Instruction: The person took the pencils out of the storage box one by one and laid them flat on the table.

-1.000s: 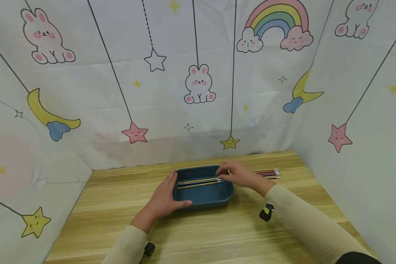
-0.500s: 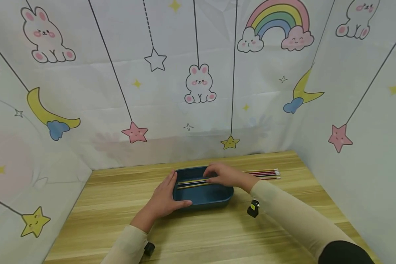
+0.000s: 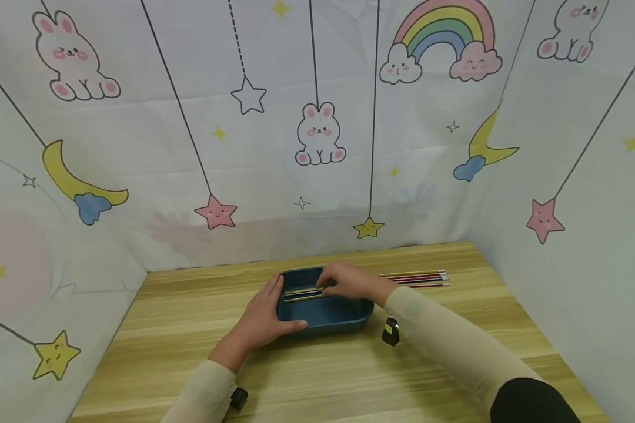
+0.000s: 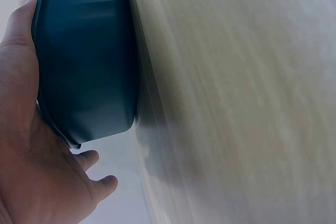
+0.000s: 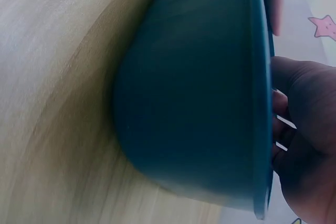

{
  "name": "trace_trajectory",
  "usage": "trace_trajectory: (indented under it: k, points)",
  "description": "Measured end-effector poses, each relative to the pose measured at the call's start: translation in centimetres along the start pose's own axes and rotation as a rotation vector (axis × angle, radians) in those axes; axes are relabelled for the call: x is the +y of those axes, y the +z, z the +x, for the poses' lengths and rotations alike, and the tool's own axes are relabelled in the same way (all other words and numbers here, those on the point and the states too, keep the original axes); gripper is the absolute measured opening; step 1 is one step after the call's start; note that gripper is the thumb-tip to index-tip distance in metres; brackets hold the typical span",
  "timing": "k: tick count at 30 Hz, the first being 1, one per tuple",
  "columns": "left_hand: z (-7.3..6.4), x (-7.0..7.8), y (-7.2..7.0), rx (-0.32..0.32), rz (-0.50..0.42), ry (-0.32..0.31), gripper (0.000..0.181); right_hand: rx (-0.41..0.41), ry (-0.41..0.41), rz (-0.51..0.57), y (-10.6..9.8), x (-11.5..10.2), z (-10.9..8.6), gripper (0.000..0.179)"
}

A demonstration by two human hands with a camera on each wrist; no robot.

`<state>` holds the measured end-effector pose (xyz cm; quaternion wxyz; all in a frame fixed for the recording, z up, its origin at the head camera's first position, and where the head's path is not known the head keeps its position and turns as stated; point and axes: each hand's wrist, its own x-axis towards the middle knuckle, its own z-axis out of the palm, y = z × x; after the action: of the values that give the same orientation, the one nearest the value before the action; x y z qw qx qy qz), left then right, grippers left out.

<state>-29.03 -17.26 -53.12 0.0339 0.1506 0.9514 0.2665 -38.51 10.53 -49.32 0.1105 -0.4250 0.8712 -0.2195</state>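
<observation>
A dark blue-green plastic tray (image 3: 325, 320) stands on the wooden table, with several pencils (image 3: 301, 296) lying lengthwise inside. My left hand (image 3: 261, 311) holds the tray's left end, thumb along the front rim and fingers at the back left corner. In the left wrist view that hand (image 4: 37, 156) lies against the rim. My right hand (image 3: 351, 282) reaches over the tray's right side, its bent fingertips right at the pencils and covering their eraser ends. From the right wrist, the tray wall hides the tips of this hand (image 5: 307, 114); I cannot tell whether they pinch a pencil.
More pencils (image 3: 423, 279) with white erasers lie on the table right of the tray, partly behind the right forearm. The wooden table (image 3: 307, 382) ends at a printed cloth backdrop (image 3: 275, 176) at the back and sides.
My right hand has moved left along the pencils in the tray, from their eraser ends toward their middle. The pencils' left ends, the left hand and the tray stay put.
</observation>
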Motion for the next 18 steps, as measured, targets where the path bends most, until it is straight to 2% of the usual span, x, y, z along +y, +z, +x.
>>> trace_trajectory:
  k: [8,18]
  points:
    - [-0.1,0.1,-0.1,0.002,0.0,-0.002,0.133,-0.004,0.004,0.007,1.0,0.3,0.6,0.02]
    - [0.0,-0.1,0.0,0.001,-0.002,0.004,0.132,0.029,0.015,-0.018,2.3,0.5,0.9,0.02]
